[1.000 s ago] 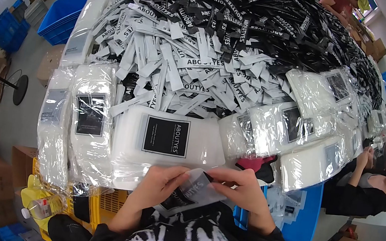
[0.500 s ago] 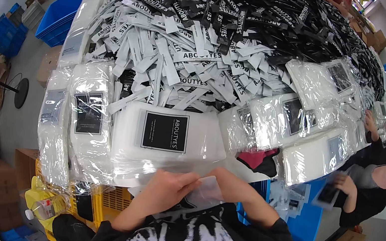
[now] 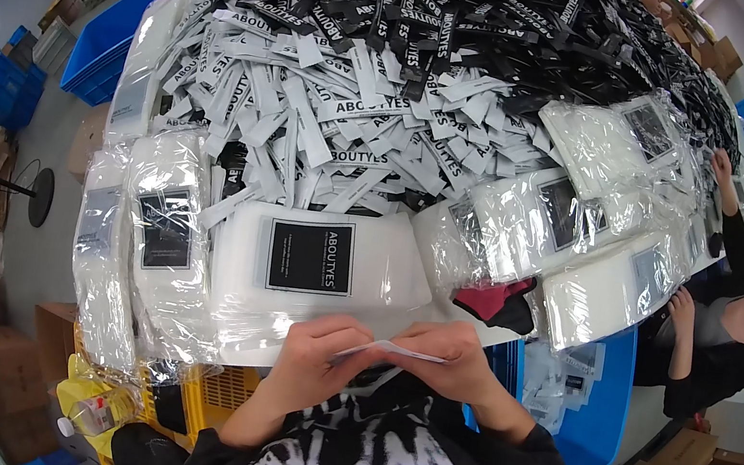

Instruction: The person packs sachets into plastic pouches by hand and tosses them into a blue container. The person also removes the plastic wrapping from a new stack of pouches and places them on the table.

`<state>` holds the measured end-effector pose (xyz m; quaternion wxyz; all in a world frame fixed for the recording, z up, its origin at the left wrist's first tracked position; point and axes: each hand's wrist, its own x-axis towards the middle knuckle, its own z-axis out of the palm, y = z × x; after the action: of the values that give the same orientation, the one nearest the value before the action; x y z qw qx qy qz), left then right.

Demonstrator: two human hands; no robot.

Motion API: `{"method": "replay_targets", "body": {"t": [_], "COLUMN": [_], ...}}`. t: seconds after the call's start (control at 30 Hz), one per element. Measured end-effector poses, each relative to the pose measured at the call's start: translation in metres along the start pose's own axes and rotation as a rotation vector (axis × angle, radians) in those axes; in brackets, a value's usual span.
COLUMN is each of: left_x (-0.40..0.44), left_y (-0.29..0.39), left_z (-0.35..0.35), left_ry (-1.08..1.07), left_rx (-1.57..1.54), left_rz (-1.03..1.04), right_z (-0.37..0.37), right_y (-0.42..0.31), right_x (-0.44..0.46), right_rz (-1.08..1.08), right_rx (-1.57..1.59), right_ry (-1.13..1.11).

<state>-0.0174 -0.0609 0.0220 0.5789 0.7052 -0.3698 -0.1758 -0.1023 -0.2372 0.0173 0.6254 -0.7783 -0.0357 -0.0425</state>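
My left hand (image 3: 322,353) and my right hand (image 3: 446,349) are both closed on a thin, pale plastic bag (image 3: 395,347), one at each side of it. The bag is close to my chest and shows nearly edge-on, so its face is mostly hidden. Just beyond my hands lies a stack of white bags (image 3: 386,269) in loose wrap, with a black ABOUTYES label (image 3: 312,256) on top. Farther back spreads a pile of white printed strips (image 3: 352,113), and behind it a heap of black strips (image 3: 503,20).
Wrapped bag packs flank the stack on the left (image 3: 161,223) and right (image 3: 612,280). A red and black cloth item (image 3: 495,303) lies between packs. A yellow crate (image 3: 220,393) and a blue bin (image 3: 614,407) stand below the table. A co-worker (image 3: 722,356) is at the right.
The bag has turned from facing up to nearly edge-on. My right hand has moved its fingers to the bag's edge. The co-worker's lower hand has risen to the packs, without the dark item.
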Motion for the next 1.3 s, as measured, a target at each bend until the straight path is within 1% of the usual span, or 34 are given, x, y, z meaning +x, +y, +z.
{"method": "replay_targets", "body": {"t": [0.03,0.13,0.23,0.33,0.43,0.5,0.53,0.6,0.63,0.67,0.77,0.8,0.83,0.9,0.97,1.0,1.1,1.13,1.23,1.27,1.3], "left_x": [0.0,0.0,-0.004,0.004,0.004,-0.003,-0.005,0.0,0.003,0.006,0.021,0.019,0.017,0.015,0.015,0.016,0.015,0.014,0.014,0.015,0.017], "left_y": [-0.002,-0.006,-0.012,-0.007,-0.005,-0.014,-0.019,-0.028,-0.032,-0.035,-0.043,-0.054,-0.059,-0.064,-0.064,-0.065,-0.066,-0.068,-0.07,-0.07,-0.07], "left_z": [0.002,-0.001,0.007,0.012,0.008,-0.006,-0.01,-0.007,-0.004,0.003,0.023,0.028,0.03,0.031,0.03,0.029,0.027,0.027,0.027,0.028,0.028], "left_ry": [0.025,-0.059,-0.134,-0.217,-0.161,-0.071,-0.027,0.079,0.133,0.075,0.032,0.004,0.014,0.041,0.033,0.032,0.038,0.038,0.056,0.064,0.062], "left_rx": [-0.002,-0.026,-0.004,0.082,0.061,0.069,0.072,0.235,0.314,0.306,0.459,0.446,0.452,0.464,0.45,0.444,0.43,0.423,0.408,0.405,0.416], "left_rz": [0.001,-0.006,-0.066,-0.027,-0.127,-0.194,-0.228,-0.029,0.073,0.06,0.205,0.186,0.186,0.185,0.157,0.149,0.131,0.127,0.132,0.132,0.14], "right_z": [-0.003,-0.009,-0.02,-0.032,-0.07,-0.105,-0.105,-0.104,-0.1,-0.092,-0.063,-0.048,-0.036,-0.013,0.01,0.016,0.016,0.013,0.001,-0.009,-0.025], "right_y": [-0.001,0.007,0.004,-0.001,-0.017,-0.035,-0.044,-0.057,-0.057,-0.054,-0.028,-0.005,0.005,0.058,0.082,0.082,0.076,0.075,0.045,0.029,0.021], "right_x": [0.0,-0.003,-0.005,-0.012,-0.036,-0.057,-0.056,-0.052,-0.045,-0.031,0.032,0.06,0.091,0.14,0.166,0.176,0.171,0.168,0.158,0.165,0.177], "right_rz": [0.0,-0.056,-0.061,0.032,0.125,0.338,0.364,0.422,0.323,0.223,-0.095,-0.18,-0.162,-0.322,-0.537,-0.645,-0.301,-0.278,-0.286,-0.446,-0.47], "right_rx": [-0.032,0.043,-0.014,-0.09,-0.142,-0.472,-0.618,-0.909,-0.867,-0.824,-0.741,-0.82,-0.86,-0.798,-0.989,-1.078,-1.079,-1.079,-0.787,-0.701,-0.766], "right_ry": [0.009,0.115,0.095,0.145,0.138,-0.292,-0.372,-0.538,-0.491,-0.442,-0.348,-0.289,-0.265,-0.022,0.216,0.34,0.047,-0.039,0.092,0.217,0.29]}}
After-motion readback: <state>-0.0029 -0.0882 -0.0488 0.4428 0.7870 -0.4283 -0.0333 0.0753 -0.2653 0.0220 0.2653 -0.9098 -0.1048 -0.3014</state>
